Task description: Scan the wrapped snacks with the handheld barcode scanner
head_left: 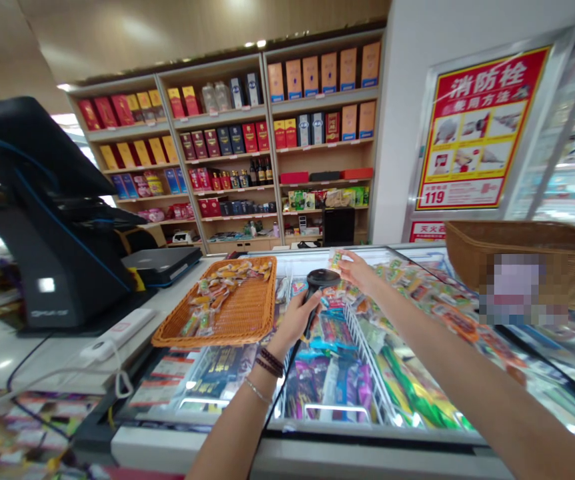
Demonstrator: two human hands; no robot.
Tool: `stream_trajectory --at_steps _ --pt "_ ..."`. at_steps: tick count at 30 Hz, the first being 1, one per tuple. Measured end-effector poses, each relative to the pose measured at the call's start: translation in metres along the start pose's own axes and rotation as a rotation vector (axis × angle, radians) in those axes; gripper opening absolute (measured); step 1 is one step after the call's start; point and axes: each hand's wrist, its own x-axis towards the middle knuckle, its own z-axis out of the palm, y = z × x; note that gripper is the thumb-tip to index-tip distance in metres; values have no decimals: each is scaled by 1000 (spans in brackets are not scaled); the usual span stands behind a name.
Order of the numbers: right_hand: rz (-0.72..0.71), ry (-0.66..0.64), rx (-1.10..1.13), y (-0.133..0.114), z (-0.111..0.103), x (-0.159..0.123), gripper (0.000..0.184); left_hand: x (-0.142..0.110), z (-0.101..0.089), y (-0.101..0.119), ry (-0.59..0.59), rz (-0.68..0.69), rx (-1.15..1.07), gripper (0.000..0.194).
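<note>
My left hand (293, 321) is wrapped round the handle of a black barcode scanner (321, 276), held over the glass-topped freezer (312, 425). Just beyond the scanner's head, my right hand (356, 268) pinches a small clear-wrapped snack packet (336, 259) between its fingertips. The scanner's cable runs back along my left forearm. To the left of my left hand, an orange wicker tray (240, 320) rests on the freezer. Small wrapped snacks (222, 283) lie along its far and left sides.
A black checkout terminal (52, 233) and a flat black scale (160, 263) stand on the counter at left, beside a white power strip (117, 333) with cables. A brown woven basket (527, 247) sits at right. Shelves of boxes (227, 140) line the back wall.
</note>
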Motion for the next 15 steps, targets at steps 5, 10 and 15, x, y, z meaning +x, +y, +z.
stream_trajectory --at_steps 5,10,15 --pt "14 15 0 3 -2 2 42 2 1 0 -1 1 1 75" --pt "16 7 -9 6 -4 4 37 1 1 -1 -10 -8 -15 72" --pt "27 11 1 6 -5 6 41 1 0 -3 -21 -14 -24 69"
